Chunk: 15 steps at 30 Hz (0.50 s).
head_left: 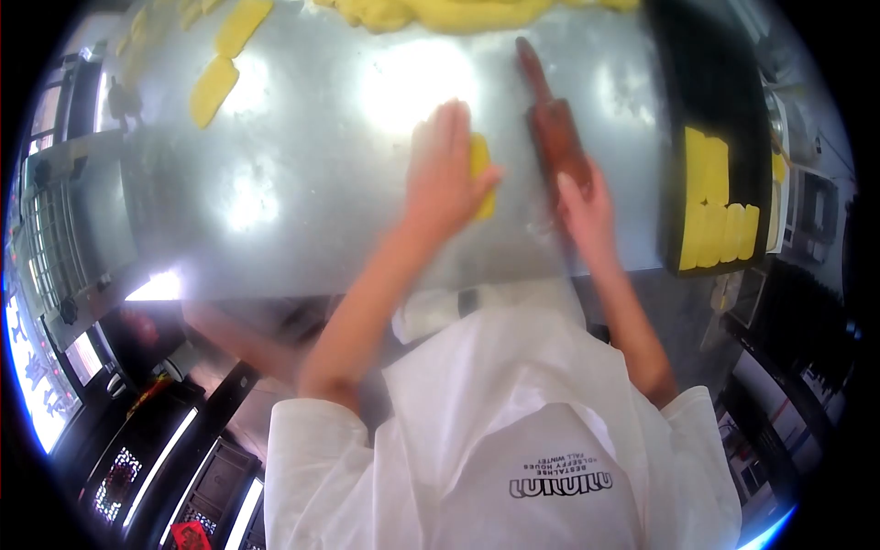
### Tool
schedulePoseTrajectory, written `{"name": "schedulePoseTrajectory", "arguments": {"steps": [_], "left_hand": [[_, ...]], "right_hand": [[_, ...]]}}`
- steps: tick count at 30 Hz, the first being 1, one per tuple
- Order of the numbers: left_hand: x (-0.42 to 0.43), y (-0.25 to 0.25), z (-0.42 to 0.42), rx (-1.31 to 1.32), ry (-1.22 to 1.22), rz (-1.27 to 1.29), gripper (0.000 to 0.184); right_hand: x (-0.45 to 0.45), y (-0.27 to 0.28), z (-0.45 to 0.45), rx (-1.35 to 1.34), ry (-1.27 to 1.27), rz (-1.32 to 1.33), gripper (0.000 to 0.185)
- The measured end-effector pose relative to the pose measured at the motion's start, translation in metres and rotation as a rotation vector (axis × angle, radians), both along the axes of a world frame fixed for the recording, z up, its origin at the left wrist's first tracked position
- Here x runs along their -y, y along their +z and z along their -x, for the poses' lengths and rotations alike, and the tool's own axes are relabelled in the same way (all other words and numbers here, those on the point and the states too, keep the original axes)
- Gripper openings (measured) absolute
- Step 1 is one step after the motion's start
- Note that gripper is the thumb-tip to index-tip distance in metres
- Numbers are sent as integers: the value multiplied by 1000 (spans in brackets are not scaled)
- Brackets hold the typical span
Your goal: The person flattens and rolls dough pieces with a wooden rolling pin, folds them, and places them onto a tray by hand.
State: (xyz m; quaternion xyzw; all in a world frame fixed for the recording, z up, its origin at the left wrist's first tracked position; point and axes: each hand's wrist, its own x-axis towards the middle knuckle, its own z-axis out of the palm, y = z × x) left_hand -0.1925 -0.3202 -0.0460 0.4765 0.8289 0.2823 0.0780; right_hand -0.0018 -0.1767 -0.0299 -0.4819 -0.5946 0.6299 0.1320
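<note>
One white short-sleeved shirt (316, 467) is closest, black lettering (560, 483) upside down on its front, and two bare arms reach from it past the near edge of a metal counter (302, 220).

Just in from that near edge, the right hand (589, 211) is closed around the near end of one reddish-brown rolling pin (557, 137). This hand hides the pin's near handle; the other handle points toward the far edge. The left hand (445, 174) is flattened, fingers straight and together, thumb spread, over one yellow dough piece (486, 206). It covers much of the piece, so only a strip shows on the side facing the pin, which lies near but apart.

By the right edge, one black tray (720, 73) carries what look like six flat dough slabs (706, 234) near its front end: four in the front row, two behind. They touch or overlap, so the count is uncertain.

Toward the far left corner, two elongated dough pieces (214, 92) lie end to end; several more beyond them are too blurred to count. Along the far edge stretches one large dough mass (431, 14), cut off by the picture's top. Bright glare (417, 73) washes out part of the counter before it.
</note>
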Motion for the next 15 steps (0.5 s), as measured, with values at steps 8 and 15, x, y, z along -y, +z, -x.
{"name": "schedulePoseTrajectory", "arguments": {"steps": [8, 15], "left_hand": [[-18, -12, -5, -102, 38, 143, 108], [17, -3, 13, 283, 267, -262, 59]], "right_hand": [[-6, -7, 6, -37, 7, 39, 60], [-25, -3, 4, 8, 266, -318, 66]]}}
